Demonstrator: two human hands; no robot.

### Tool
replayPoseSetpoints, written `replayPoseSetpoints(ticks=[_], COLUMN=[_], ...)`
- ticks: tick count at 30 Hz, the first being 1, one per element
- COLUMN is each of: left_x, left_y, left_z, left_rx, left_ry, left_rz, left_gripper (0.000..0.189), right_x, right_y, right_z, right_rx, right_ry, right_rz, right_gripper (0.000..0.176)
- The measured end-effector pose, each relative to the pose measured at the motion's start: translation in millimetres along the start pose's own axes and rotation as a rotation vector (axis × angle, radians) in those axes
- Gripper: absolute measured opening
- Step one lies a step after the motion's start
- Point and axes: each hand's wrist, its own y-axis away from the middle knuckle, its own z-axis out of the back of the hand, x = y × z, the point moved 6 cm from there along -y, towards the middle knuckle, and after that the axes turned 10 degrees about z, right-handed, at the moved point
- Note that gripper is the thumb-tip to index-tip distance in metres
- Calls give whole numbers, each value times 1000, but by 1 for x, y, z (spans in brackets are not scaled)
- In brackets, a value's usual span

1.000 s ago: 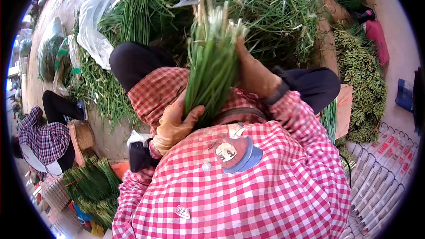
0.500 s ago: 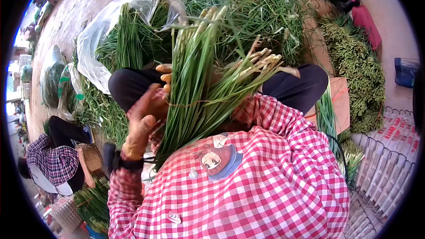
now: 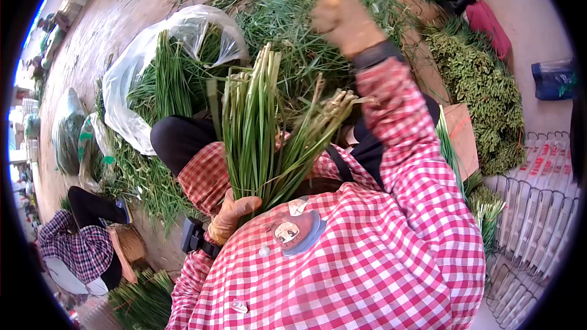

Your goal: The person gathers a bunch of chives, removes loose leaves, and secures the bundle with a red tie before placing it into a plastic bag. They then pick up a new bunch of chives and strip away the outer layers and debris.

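My left hand [image 3: 235,212], in a tan glove, is wrapped round the leafy lower end of a bunch of garlic chives [image 3: 254,125]. The bunch stands up in front of my chest, pale cut ends at the top, and part of it fans out to the right. Out over the pile of loose green leaves [image 3: 281,21], my gloved right hand [image 3: 345,21] is raised and blurred. Its fingers are curled closed; a thin pale bit shows by the fingertips, too smeared to name.
A clear plastic bag [image 3: 125,95] with more chives lies at left. At right are a board [image 3: 458,140], a heap of green bundles [image 3: 480,98] and wire-edged crates [image 3: 538,220]. Another person [image 3: 76,244] sits at lower left.
My left hand, earlier open beside the bunch, now grips its lower end. My right hand has come out from behind the bunch and swung up and right. The bunch sits lower.
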Motion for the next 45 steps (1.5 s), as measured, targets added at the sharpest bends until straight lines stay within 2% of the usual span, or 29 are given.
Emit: replayPoseSetpoints(ticks=[1,2,5,7,8,9,11,13,14,15,17,19,21,23,24,27,28,30,31,33,35,36,39,40,43,45], left_x=[0,-1,-7,-8,-7,-5,-1,5,13,22,39,43,37,30,29,24,20,7,-1,-14,-13,-11,-6,-7,-3,21], left_y=[2,5,9,9,8,6,2,5,11,12,13,13,14,16,19,20,21,23,26,31,31,33,38,41,41,37], left_z=[2,4,-5,-7,-5,-3,2,11,14,29,58,68,59,51,49,47,44,30,21,12,27,38,48,42,41,74], left_rx=[-20,-41,-35,-7,-4,-2,-13,-64,-103,-139,-209,-225,-197,-168,-157,-147,-146,-135,-132,-217,-257,-305,-449,-442,-411,-450], left_ry=[-4,-10,82,76,57,38,40,60,161,209,303,382,416,434,440,418,385,260,196,125,27,-17,10,72,164,182], left_rz=[-26,-51,-55,-71,-63,-59,-121,-160,-48,-68,-113,-145,-152,-158,-164,-182,-197,-245,-266,-366,-454,-475,-575,-543,-484,-486], left_gripper=[53,52,51,51,51,52,52,52,54,55,58,58,58,58,58,59,59,63,67,68,68,65,54,53,50,50], right_x=[31,57,57,41,22,12,-16,-16,-15,-8,3,33,62,83,85,51,28,-13,-28,-57,-75,-87,-91,-84,-78,-63], right_y=[-2,1,29,78,83,92,99,91,84,82,75,80,83,94,94,104,114,140,152,152,148,141,152,152,148,141], right_z=[6,19,-19,-58,-58,-64,-67,-68,-65,-63,-42,-35,-16,5,39,95,91,37,-6,-32,-66,-84,-89,-95,-83,-76], right_rx=[1,171,491,682,857,899,953,919,877,799,583,346,425,329,219,145,220,249,199,224,332,347,327,320,345,307], right_ry=[22,238,1007,1418,1470,1432,1290,1061,1098,1146,1040,776,410,442,571,2094,1940,1254,711,584,651,498,728,715,757,755], right_rz=[97,97,172,-109,-166,-330,-429,-186,-183,-154,-100,-194,-121,61,64,-53,-96,-355,-531,-514,-524,-289,-504,-502,-697,-732], right_gripper=[33,35,57,84,86,72,46,26,24,19,15,15,26,31,37,51,58,70,75,81,78,66,55,42,36,24])
